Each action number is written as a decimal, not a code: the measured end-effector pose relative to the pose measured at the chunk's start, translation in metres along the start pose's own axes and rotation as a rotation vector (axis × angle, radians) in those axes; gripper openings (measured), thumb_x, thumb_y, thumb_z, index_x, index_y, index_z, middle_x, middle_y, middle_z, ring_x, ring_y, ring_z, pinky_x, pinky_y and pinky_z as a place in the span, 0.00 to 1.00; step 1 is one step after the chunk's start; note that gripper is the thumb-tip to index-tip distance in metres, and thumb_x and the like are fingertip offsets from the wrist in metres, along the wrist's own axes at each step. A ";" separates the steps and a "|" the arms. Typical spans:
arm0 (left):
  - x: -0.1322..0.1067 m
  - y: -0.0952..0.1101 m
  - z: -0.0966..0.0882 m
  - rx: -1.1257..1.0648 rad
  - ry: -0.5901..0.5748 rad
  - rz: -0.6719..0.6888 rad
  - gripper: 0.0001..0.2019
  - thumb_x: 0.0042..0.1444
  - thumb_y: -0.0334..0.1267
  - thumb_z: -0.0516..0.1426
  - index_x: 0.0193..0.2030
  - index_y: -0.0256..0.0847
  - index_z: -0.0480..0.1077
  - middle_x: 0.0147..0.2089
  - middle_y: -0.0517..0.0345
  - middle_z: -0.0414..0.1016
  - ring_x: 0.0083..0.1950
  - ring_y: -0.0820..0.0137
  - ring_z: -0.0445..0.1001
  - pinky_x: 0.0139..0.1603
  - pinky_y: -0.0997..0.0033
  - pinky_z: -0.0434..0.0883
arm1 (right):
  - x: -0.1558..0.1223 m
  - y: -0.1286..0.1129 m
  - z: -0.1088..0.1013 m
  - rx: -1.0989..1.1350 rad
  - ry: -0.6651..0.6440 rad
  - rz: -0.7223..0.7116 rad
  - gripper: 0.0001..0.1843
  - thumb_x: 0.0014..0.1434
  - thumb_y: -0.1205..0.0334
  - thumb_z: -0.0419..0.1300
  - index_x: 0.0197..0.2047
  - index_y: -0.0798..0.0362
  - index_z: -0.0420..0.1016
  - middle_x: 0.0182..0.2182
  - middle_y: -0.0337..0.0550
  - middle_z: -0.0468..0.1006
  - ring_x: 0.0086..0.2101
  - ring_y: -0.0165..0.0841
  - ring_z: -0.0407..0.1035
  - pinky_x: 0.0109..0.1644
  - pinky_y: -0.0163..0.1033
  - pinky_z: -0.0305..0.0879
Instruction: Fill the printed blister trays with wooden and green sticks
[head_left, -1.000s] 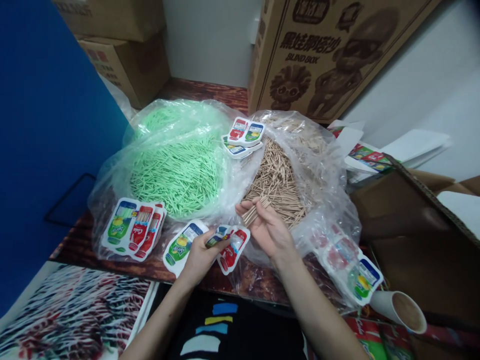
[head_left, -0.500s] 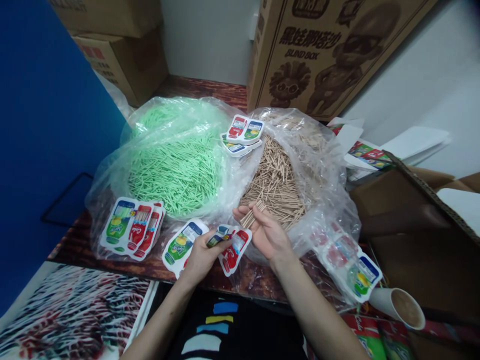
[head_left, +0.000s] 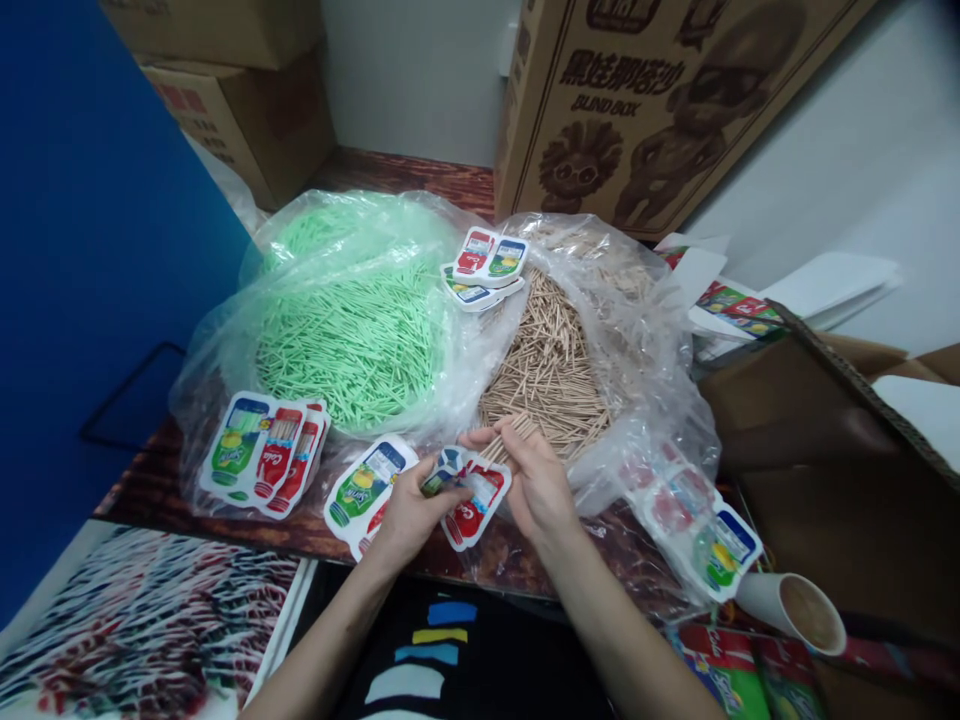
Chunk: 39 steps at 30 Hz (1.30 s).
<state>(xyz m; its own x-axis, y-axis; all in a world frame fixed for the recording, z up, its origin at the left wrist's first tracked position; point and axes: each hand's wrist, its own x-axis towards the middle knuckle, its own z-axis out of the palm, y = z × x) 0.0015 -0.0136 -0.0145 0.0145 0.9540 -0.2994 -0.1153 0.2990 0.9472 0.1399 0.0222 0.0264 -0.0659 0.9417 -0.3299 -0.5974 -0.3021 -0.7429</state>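
Clearly, my left hand [head_left: 409, 505] was curled narrow around a bottle-shaped blister card printed with a red cola bottle [head_left: 471, 497], thumb on top and fingers beneath, holding it just above the front edge of the dark wooden counter [head_left: 165, 490]. My right hand [head_left: 534, 482] was pinched almost closed on a small bundle of plain wooden toothpicks [head_left: 507, 440], its fingertips touching the card's upper edge. The bundle's long axis ran diagonally, its free ends pointing up and to the right toward the pile behind it, its lower ends meeting the card. The card's long axis slanted the same way, its neck end up and right.

Beside the held card lay one more card with a green lemon-lime bottle [head_left: 365, 487], touching my left hand. Further left sat a small fanned stack of the same cards [head_left: 266, 455]; I counted at least three. Another short stack of two or three [head_left: 486, 265] rested between the two clear plastic bags. One bag held green toothpicks [head_left: 349, 340], the other natural wooden toothpicks [head_left: 551, 365], far too many to count. One white paper cup [head_left: 795, 608] lay on its side at the right.
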 end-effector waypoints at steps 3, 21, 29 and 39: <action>-0.001 0.000 -0.002 0.034 -0.010 0.021 0.09 0.44 0.40 0.65 0.31 0.37 0.76 0.29 0.60 0.75 0.32 0.68 0.70 0.36 0.72 0.68 | -0.001 0.004 0.002 0.015 0.008 -0.009 0.10 0.54 0.58 0.65 0.35 0.50 0.68 0.28 0.39 0.81 0.36 0.39 0.77 0.43 0.48 0.74; -0.001 -0.014 -0.004 0.044 -0.006 -0.017 0.10 0.46 0.40 0.65 0.33 0.37 0.76 0.29 0.62 0.74 0.31 0.70 0.69 0.35 0.74 0.67 | 0.003 0.000 -0.005 0.054 0.081 0.014 0.11 0.52 0.59 0.67 0.33 0.53 0.69 0.26 0.40 0.81 0.32 0.38 0.78 0.38 0.43 0.74; 0.001 -0.013 -0.003 0.036 -0.014 -0.023 0.11 0.45 0.41 0.65 0.32 0.37 0.75 0.27 0.63 0.72 0.29 0.73 0.67 0.33 0.75 0.65 | -0.003 0.000 -0.004 -0.091 -0.021 -0.074 0.10 0.55 0.55 0.63 0.34 0.51 0.69 0.28 0.41 0.81 0.33 0.37 0.76 0.43 0.45 0.72; 0.002 -0.005 -0.004 -0.002 0.057 0.038 0.09 0.49 0.42 0.62 0.32 0.38 0.75 0.29 0.62 0.75 0.30 0.72 0.69 0.33 0.74 0.68 | -0.013 -0.014 -0.011 -0.592 -0.318 -0.056 0.11 0.60 0.53 0.58 0.43 0.49 0.70 0.52 0.44 0.74 0.49 0.36 0.69 0.55 0.43 0.64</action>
<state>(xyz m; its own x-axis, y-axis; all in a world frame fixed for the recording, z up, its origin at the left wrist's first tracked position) -0.0015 -0.0130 -0.0207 -0.0467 0.9618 -0.2696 -0.1169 0.2628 0.9577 0.1579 0.0122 0.0348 -0.3338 0.9287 -0.1613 -0.0739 -0.1964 -0.9777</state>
